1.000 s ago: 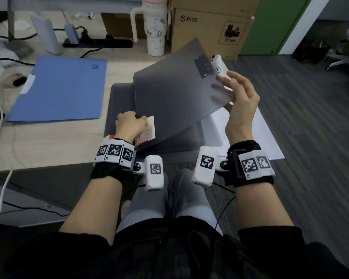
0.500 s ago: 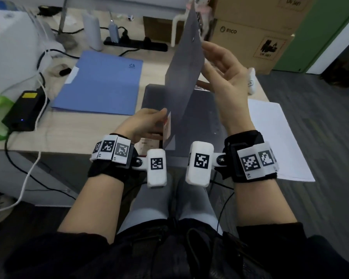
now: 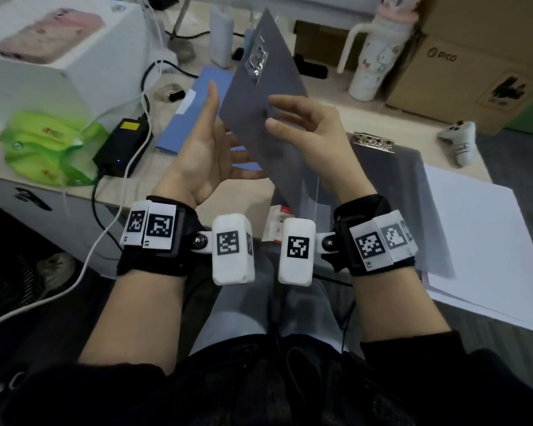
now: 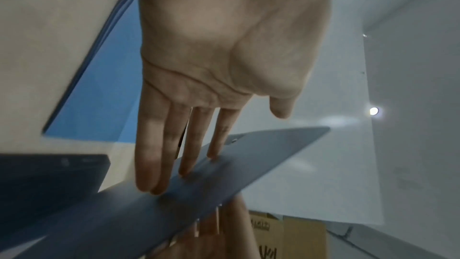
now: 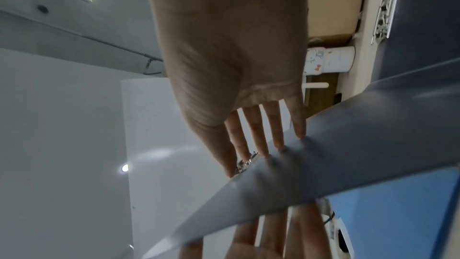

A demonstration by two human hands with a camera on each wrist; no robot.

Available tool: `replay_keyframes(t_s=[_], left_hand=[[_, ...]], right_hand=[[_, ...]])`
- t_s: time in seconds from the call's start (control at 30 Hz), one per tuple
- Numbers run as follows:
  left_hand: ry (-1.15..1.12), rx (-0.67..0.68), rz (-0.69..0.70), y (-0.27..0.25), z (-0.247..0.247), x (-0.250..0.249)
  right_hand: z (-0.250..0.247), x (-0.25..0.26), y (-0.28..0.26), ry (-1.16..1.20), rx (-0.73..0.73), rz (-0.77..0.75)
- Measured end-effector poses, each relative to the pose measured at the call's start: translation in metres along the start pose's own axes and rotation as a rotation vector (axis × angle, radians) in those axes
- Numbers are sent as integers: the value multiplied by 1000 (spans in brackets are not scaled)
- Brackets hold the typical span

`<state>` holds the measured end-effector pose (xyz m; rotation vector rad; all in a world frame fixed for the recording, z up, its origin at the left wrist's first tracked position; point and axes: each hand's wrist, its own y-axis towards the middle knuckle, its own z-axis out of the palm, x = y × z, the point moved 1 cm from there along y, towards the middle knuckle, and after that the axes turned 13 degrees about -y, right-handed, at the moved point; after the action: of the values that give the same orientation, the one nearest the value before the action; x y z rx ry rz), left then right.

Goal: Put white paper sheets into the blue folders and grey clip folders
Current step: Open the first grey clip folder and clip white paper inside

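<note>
I hold a grey clip folder [image 3: 259, 96] tilted up in the air above the desk, its metal clip [image 3: 257, 64] facing me near the top. My left hand [image 3: 206, 149] is palm-up with straight fingers [image 4: 184, 153] pressed against the folder's [image 4: 236, 172] back. My right hand [image 3: 302, 127] touches the front face, and its straight fingertips [image 5: 278, 139] rest on the grey sheet [image 5: 348, 155]. A second grey clip folder [image 3: 391, 173] lies flat on the desk. White paper sheets [image 3: 480, 241] lie at the right. A blue folder [image 3: 194, 124] lies behind my left hand.
A white box [image 3: 59, 56], a green bag [image 3: 50, 146] and a black power adapter [image 3: 120, 146] with cables fill the left of the desk. A white tumbler [image 3: 373, 56], cardboard boxes [image 3: 462, 72] and a white controller [image 3: 459, 139] stand at the back right.
The grey folder has risen off the stack and turned so that its clip faces me. My left hand let go of the lower corner and now lies flat against the folder.
</note>
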<state>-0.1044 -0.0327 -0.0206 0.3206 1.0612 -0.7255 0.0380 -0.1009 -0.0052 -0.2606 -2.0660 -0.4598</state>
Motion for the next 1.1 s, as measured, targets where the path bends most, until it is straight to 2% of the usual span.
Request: replay_keyframes(t_s=[0.1, 0.27, 0.43, 0.6, 0.73, 0.9, 1.1], left_hand=[[-66, -74, 27, -3, -21, -5], [-47, -181, 72, -5, -62, -6], [78, -275, 10, 0, -89, 3], [227, -400, -79, 10, -105, 13], [280, -478, -73, 19, -106, 17], [349, -586, -99, 37, -118, 28], [348, -632, -47, 59, -118, 40]], right_hand=[[20, -4, 9, -56, 43, 26], [47, -17, 19, -109, 135, 94], [64, -31, 24, -144, 174, 180], [60, -46, 29, -170, 95, 270], [44, -69, 38, -289, 49, 391], [28, -87, 43, -512, 212, 629], [33, -93, 41, -651, 343, 665]])
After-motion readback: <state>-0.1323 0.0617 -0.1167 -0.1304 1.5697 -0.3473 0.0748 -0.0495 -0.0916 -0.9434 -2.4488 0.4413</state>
